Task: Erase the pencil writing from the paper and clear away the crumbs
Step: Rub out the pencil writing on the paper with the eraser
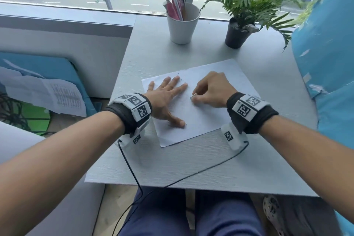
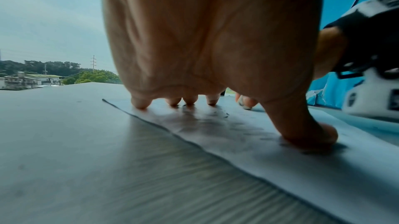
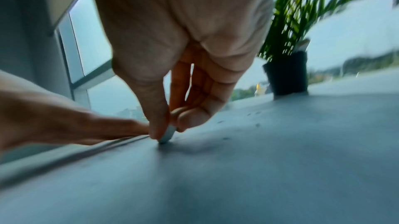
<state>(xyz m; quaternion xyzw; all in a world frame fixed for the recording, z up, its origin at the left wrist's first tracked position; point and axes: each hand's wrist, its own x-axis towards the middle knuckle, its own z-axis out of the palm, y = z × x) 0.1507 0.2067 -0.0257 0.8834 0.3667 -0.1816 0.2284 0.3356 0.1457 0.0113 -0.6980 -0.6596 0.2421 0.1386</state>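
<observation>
A white sheet of paper [image 1: 199,119] lies slanted on the grey table [image 1: 191,163]. My left hand [image 1: 166,97] lies flat on the sheet's left part, fingers spread and straight, pressing it down; its fingertips [image 2: 141,104] and thumb touch the paper [image 2: 248,144]. My right hand [image 1: 210,90] pinches a small white eraser [image 1: 193,97] between thumb and fingers, its lower edge on the paper. In the right wrist view the eraser [image 3: 168,135] meets the sheet. Dark crumbs [image 1: 183,79] are scattered beyond the fingers, and crumbs [image 3: 224,138] lie to the eraser's right.
A white cup [image 1: 183,25] with pens stands at the table's back. A potted green plant [image 1: 237,34] stands right of it. A blue cushion [image 1: 325,63] borders the right edge. Black cables [image 1: 130,165] run from both wristbands over the front edge.
</observation>
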